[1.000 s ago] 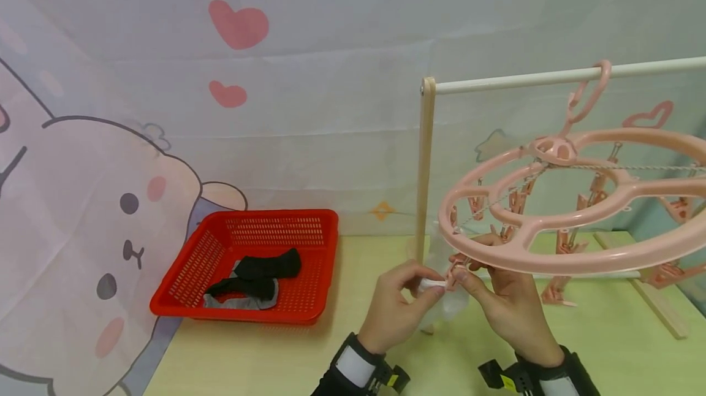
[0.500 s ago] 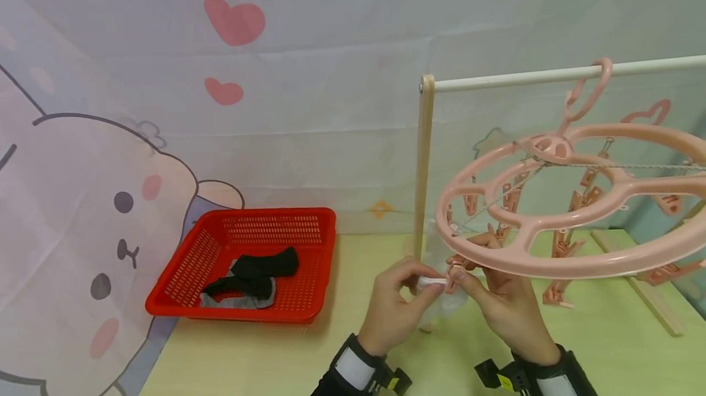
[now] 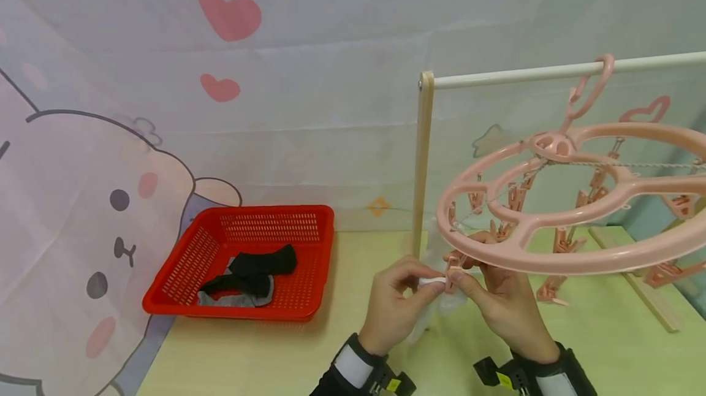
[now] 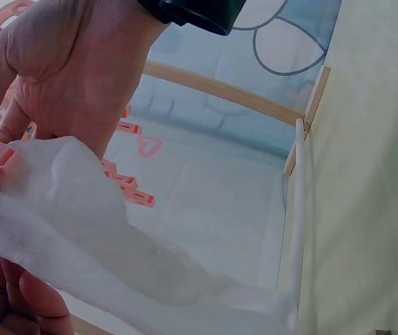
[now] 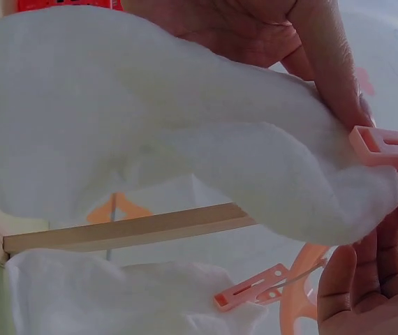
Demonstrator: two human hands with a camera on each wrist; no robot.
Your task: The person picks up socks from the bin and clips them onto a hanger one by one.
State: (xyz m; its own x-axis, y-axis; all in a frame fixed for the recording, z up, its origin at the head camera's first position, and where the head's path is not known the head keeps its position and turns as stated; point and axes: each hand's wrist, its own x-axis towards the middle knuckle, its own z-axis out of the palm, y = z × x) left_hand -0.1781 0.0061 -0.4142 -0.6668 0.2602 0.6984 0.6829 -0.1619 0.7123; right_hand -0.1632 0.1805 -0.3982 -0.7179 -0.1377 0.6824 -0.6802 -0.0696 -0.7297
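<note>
Between my hands hangs a white sock (image 5: 150, 118), its top edge pinched by the thumb and fingers of my left hand (image 3: 396, 304). With thumb and fingers, my right hand (image 3: 504, 307) grips a pink clothespin (image 5: 380, 146) whose end overlaps the sock's edge. Whether it bites the fabric is unclear. The clothespin belongs to a pink round drying hanger (image 3: 529, 258), whose rim lies just above my right hand. In the right wrist view, a second white cloth (image 5: 115, 293), apparently a sock, hangs from another pink clothespin (image 5: 251, 286).
A red plastic basket (image 3: 309, 212) with dark and grey socks (image 3: 248, 282) stands left on the light green table (image 3: 220, 353). The hanger hooks over a white rail (image 3: 513, 79) with a wooden post (image 3: 423, 163). Several more clothespins dangle from the ring. A printed cloth backdrop (image 3: 331, 77) stands behind.
Both hands keep nearly the same place at the clothespin and the sock's edge. The camera view has shifted slightly, and the hanger has swayed a little.
</note>
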